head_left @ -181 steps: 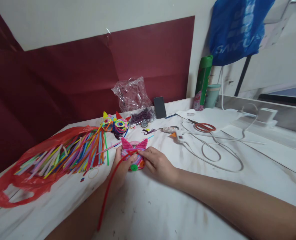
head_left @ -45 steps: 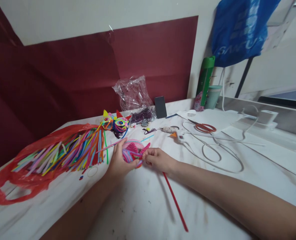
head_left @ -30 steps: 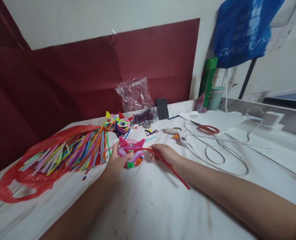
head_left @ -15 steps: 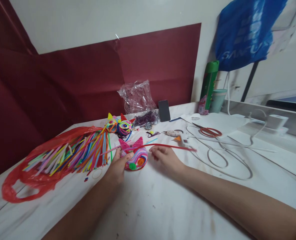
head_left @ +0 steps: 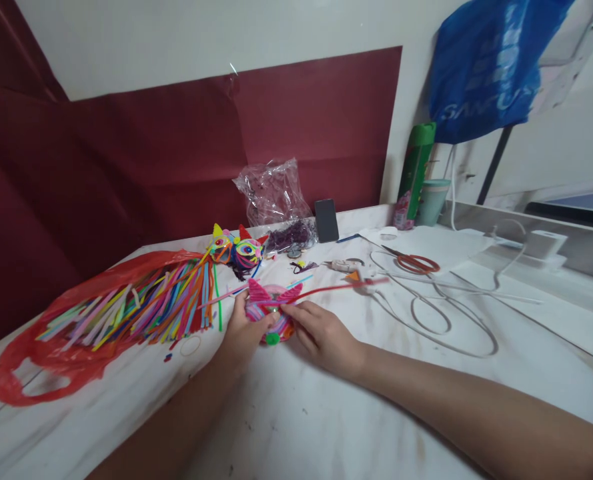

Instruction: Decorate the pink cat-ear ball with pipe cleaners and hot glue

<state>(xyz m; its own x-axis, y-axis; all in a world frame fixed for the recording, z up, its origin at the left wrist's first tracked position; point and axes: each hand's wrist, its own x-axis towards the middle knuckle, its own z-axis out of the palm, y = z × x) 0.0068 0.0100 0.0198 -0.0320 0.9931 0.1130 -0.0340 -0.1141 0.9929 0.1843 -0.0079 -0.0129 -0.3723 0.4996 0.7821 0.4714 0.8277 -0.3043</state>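
Observation:
A pink striped pipe-cleaner cat head with two pointed ears and a green nose is in my left hand, its thumb across the front and fingers behind. My right hand has its fingertips closed against the right side of the face, at the base of a red pipe cleaner. That pipe cleaner sticks out to the right above my knuckles. The fingers cover part of the face. Behind stand two finished-looking cat heads, one with yellow ears and one with red ears.
Left, a red plastic bag lies under many coloured pipe cleaners. On the right are orange-handled scissors, a looped cable and a glue-gun-like tool. A phone leans at the back, near a clear bag.
My right hand has moved left from beside the cat head to touch its face. The head has turned and tilted in my left hand, and the red pipe cleaner shifted with it.

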